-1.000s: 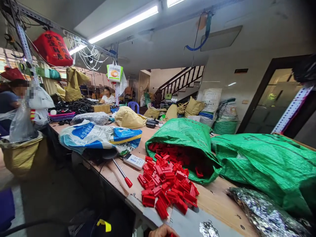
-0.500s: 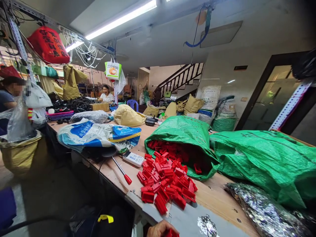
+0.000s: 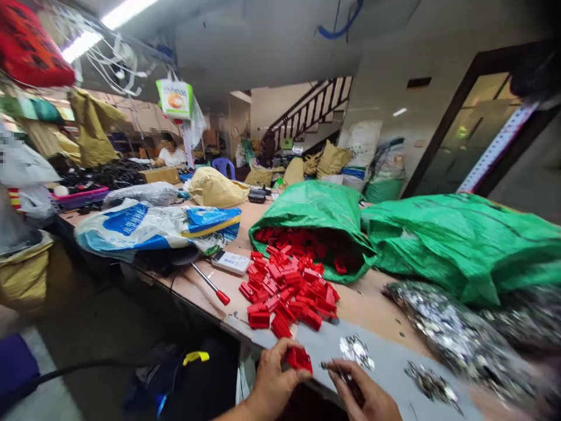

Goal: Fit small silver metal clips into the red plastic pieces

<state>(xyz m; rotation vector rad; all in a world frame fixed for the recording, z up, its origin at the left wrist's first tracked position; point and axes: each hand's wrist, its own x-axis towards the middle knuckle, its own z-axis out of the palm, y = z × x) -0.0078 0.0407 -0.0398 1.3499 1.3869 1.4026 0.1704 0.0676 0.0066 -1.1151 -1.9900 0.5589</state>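
Left hand (image 3: pixel 277 374) had fingers closed round red part (image 3: pixel 300 358) by surface (image 3: pixel 370 297) edge; right hand (image 3: pixel 366 392) pinched metal piece (image 3: pixel 325 365), perhaps tool, just apart. Step looked like pairing both; next move called for careful alignment.

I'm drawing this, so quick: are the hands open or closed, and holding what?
Left hand: closed on a red piece.
Right hand: closed on a thin dark thing; I can't tell what it is.
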